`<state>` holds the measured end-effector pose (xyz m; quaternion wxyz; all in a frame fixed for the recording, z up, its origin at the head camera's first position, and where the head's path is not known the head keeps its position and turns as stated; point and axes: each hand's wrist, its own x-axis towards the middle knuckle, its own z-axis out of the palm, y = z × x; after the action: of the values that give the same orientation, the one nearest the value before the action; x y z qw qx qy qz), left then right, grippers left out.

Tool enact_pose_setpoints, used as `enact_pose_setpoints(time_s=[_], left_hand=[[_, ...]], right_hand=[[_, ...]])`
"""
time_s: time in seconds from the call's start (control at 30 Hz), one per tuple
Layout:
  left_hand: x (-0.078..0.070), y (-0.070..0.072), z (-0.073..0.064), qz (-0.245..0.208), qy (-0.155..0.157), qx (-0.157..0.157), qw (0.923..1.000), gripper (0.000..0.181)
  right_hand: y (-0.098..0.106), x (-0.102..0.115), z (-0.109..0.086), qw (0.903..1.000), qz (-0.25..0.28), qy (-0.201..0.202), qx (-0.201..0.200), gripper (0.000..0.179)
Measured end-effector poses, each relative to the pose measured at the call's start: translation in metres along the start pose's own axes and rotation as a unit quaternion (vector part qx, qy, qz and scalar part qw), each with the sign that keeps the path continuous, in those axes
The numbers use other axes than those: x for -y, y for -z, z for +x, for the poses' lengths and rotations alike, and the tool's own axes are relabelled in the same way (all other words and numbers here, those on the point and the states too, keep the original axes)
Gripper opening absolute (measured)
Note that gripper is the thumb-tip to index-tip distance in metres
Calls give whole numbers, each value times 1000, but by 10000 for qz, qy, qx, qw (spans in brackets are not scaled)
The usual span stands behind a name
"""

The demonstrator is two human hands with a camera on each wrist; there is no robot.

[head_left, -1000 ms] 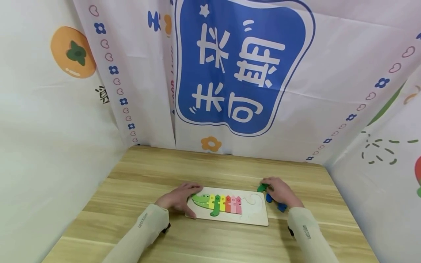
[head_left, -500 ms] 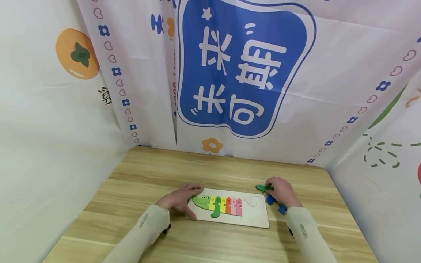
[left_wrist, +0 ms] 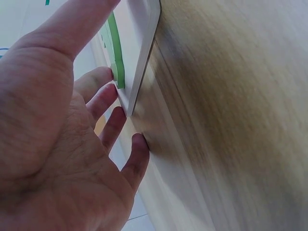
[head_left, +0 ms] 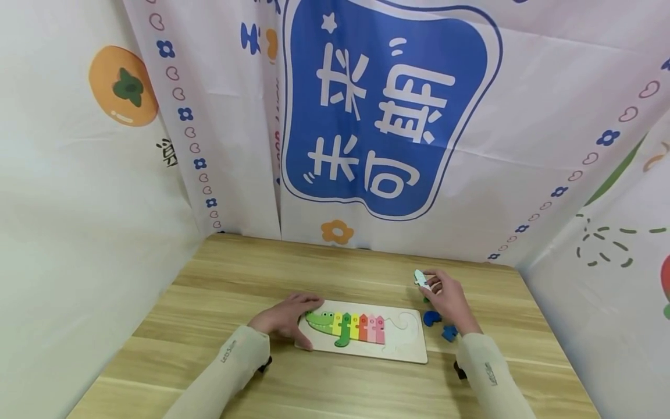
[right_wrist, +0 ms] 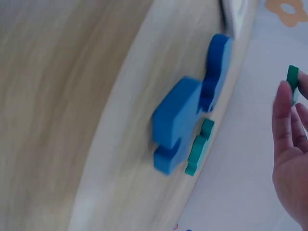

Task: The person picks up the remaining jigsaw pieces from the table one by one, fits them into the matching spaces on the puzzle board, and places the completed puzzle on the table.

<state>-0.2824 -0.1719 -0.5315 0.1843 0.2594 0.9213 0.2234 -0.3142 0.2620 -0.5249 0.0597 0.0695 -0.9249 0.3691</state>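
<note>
A wooden crocodile puzzle board (head_left: pixel 406 352) lies flat, with a green head and a row of coloured body pieces fitted at its left and middle. My left hand (head_left: pixel 287 317) holds its left end, thumb on the near edge and fingers at the far edge; in the left wrist view the fingertips touch the board's rim (left_wrist: pixel 144 53). Above the table beyond the board's right end, my right hand (head_left: pixel 446 297) pinches a puzzle piece (head_left: pixel 420 278). Its face looks pale with glare; the right wrist view shows the held piece (right_wrist: pixel 292 79) with green edges.
Right of the board lie a curved blue piece (head_left: pixel 431 318) and another blue piece (head_left: pixel 449 333). A green piece (right_wrist: pixel 199 147) lies beside them, mostly hidden by my right hand in the head view. Printed cloth walls (head_left: pixel 235 174) enclose the wooden table (head_left: pixel 251 256).
My right hand has lifted a green puzzle piece off the table and tilted it up, uncovering the blue pieces. The left hand and board stay in place.
</note>
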Motion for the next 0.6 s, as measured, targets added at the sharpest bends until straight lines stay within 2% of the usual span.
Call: enact_pose_setpoints(time_s=[0.1,0.23,0.33,0.43,0.6], left_hand=[[1,0,0,31,-7,2,10000,110],[0,0,-2,20,-2,32,10000,109],[-1,0,-2,-18,7,39,10000,109],[-1,0,-2,-38,4,18,10000,108],[0,0,-3,-46,6,-12,10000,109]], right_hand=[[-1,5,-3,9997,235,-54,-71,47],[-2,7,-5,9956,926,-130,-57,56],[-3,6,-6,9863,1634,-218,67,64],[-3,6,-6,9766,2122,-253,237,70],[-5,6,-5,9676,2473,-288,425,73]])
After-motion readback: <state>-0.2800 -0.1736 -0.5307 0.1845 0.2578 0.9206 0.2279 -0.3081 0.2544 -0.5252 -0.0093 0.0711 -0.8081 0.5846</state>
